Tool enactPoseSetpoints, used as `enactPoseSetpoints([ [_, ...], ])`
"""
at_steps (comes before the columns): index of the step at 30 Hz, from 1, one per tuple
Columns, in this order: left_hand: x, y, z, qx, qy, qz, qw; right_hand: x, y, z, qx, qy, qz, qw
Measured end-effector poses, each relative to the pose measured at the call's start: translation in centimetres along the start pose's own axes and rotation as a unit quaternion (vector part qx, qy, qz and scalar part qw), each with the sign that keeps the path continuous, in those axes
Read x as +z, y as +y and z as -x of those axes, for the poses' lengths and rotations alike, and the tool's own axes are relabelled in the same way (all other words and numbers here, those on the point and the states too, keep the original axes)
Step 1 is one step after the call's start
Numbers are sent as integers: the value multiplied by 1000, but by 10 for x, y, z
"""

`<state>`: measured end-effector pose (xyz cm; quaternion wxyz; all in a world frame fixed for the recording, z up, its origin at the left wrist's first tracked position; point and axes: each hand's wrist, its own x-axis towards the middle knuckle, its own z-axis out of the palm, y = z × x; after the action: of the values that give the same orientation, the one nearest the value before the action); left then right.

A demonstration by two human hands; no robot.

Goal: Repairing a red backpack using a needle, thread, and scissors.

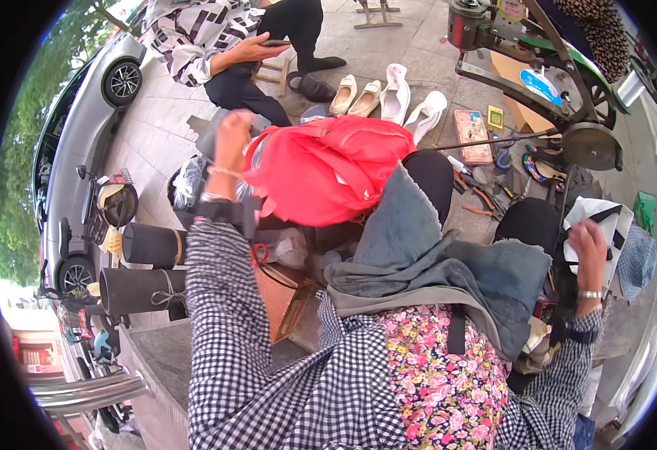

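Note:
A red backpack [328,169] lies in front of my knees, its far edge toward the shoes. Raised at its left side is my left hand [232,139], fingers bent inward and slightly blurred; whatever they hold, if anything, cannot be made out. Far to the right, my right hand [588,244] hovers over or against a white cloth bag [612,225] with black straps. Its fingers are curled, and anything between them is too small to see. A worn blue-grey cloth [411,240] covers my lap over a floral apron [444,367].
A hand-cranked sewing machine [568,97] stands at the far right. Pliers [482,201] and other tools lie beyond my knees. White shoes [396,94] line up behind the backpack. A seated person [216,52] holds a phone. Dark rolls [148,246] and a stone block [163,360] are at left.

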<state>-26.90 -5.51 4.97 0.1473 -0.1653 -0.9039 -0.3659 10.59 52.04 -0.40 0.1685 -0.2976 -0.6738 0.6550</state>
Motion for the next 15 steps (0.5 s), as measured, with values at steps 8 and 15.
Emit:
enactPoseSetpoints([
  [8, 23, 78, -20, 68, -188, -109, 974, 168, -77, 22, -121, -288, 73, 947],
  [15, 123, -17, 81, -227, -190, -302, 906, 137, -54, 41, -231, -386, 259, 855],
])
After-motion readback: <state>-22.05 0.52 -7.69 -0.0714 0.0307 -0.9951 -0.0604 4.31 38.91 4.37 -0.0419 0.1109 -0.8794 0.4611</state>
